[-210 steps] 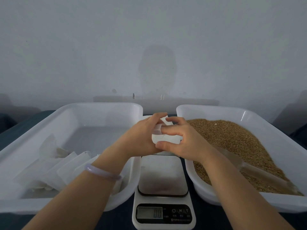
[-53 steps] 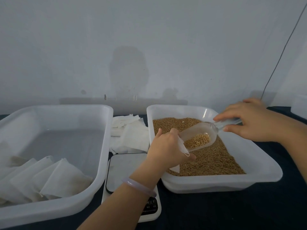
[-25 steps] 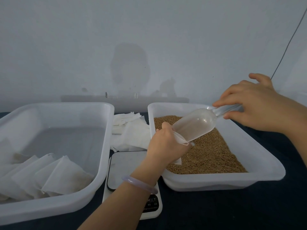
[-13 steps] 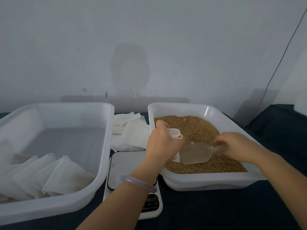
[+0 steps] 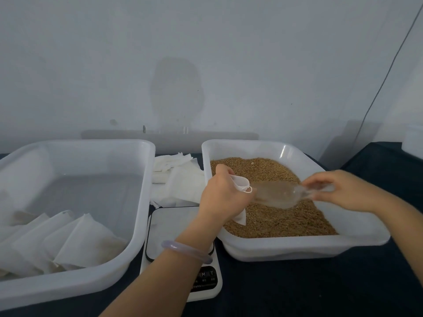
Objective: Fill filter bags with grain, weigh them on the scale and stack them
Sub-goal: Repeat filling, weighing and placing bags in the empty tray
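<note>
- One wide-angle head view looks forward and down at the tabletop [image 5: 297,289], from close above its near edge.
- It faces a grey wall [image 5: 206,53] behind the tabletop.

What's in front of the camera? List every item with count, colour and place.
left tub: one, translucent white, left on the table
filled bags: several, white, overlapping in the left tub's near corner
grain tub: one, translucent white, right on the table
grain: brown, heaped in the grain tub
empty bags: a pile, white, between the tubs, behind the scale
scale: one, white, between the tubs, near edge
open filter bag: one, white, over the grain tub
scoop: one, clear, blurred, over the grain, mouth toward the open filter bag
tablecloth: dark blue, under everything
cable: one, dark, on the wall at right
bracelet: one, pale lilac, left wrist
left hand: grips the open filter bag
right hand: holds the scoop's handle
</note>
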The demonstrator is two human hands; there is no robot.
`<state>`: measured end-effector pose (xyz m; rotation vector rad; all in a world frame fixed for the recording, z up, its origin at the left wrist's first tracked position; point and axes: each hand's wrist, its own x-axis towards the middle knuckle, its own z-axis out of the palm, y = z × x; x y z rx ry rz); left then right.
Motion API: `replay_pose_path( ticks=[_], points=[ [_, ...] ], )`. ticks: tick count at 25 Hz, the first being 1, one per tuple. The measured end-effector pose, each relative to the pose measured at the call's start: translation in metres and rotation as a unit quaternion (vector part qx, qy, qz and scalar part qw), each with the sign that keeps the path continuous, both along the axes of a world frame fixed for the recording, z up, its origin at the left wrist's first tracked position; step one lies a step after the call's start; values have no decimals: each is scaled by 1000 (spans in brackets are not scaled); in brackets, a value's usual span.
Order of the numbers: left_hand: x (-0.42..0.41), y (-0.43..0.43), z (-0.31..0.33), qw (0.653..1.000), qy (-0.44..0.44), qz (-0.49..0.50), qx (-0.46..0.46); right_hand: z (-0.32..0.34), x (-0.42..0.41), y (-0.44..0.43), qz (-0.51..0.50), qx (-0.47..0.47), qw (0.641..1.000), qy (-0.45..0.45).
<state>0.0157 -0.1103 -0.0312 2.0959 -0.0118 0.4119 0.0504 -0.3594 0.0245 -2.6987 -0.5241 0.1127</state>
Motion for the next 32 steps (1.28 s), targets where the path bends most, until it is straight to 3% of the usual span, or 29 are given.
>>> replay_pose_path(
  ticks=[6,11,17,25,28,32],
  points=[
    [2,-2,1,999,30,0,38,47,-8,-1,12,62,993,-96],
    [3,-3,-1,997,9,14,81,67,-10,15,52,-61,975,-208],
    [3,-5,-1,992,15,26,124,69,-20,30,65,-98,936,-332],
    [2,-7,0,990,37,35,130,67,-20,41,86,-134,900,-405],
    [1,-7,2,992,40,37,116,64,-9,26,47,-104,922,-371],
    [0,-5,3,993,44,25,104,34,4,13,-77,-107,969,-209]
  ],
)
